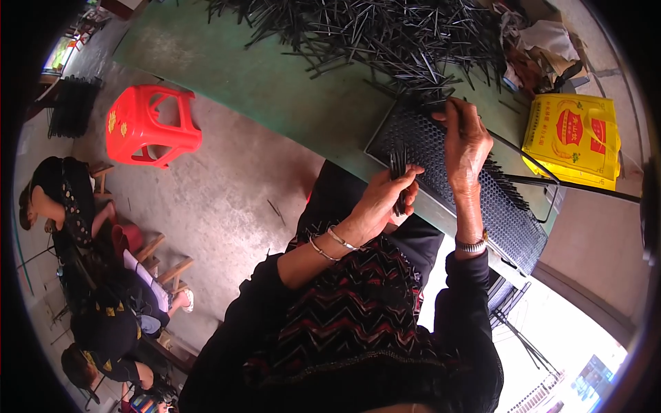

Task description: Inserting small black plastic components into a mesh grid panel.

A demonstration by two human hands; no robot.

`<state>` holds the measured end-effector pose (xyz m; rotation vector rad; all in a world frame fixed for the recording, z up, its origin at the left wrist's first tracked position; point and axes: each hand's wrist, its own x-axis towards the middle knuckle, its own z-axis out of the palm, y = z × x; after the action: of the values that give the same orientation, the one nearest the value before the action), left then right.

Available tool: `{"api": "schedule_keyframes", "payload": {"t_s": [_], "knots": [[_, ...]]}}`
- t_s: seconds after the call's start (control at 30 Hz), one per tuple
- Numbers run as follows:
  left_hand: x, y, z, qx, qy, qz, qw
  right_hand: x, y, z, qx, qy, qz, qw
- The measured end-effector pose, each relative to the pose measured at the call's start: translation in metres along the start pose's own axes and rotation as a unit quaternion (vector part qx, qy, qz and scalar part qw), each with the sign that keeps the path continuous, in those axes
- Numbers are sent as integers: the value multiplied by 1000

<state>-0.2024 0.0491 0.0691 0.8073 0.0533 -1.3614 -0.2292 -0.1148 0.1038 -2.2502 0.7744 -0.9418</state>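
My left hand (pixel 379 196) is closed around a small bundle of thin black sticks (pixel 397 164), which stand up out of the fist. It hovers beside the near edge of a dark tray (pixel 427 143) whose face is full of small holes. Above the tray's far side, my right hand (pixel 466 148) pinches thumb and fingers together. Whatever sits between those fingertips is too small and dark to make out. Along the tray's far right edge, a row of black sticks (pixel 506 182) stands upright. Beyond lies a large loose pile of similar sticks (pixel 385 34).
The tray rests on a green table (pixel 296 89). A yellow printed bag (pixel 571 138) lies at the right, by a thin black metal frame (pixel 551 180) and crumpled wrapping (pixel 547 41). A red plastic stool (pixel 155 127) stands left on the floor; several people sit farther left.
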Motion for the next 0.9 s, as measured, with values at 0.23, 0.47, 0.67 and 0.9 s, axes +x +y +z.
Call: {"api": "schedule_keyframes", "payload": {"t_s": [0.23, 0.47, 0.67, 0.9], "knots": [[-7, 10, 3, 5, -23, 7, 1000, 3, -2, -8, -19, -27, -20, 999], [-8, 10, 2, -12, 2, -9, 1000, 7, -4, -14, 4, -71, -48, 996], [-10, 12, 3, 31, -14, 17, 999, 7, -3, -15, 27, -102, -52, 993], [-9, 10, 4, 23, -4, 15, 1000, 4, 10, -4, 7, -109, -47, 993]]}}
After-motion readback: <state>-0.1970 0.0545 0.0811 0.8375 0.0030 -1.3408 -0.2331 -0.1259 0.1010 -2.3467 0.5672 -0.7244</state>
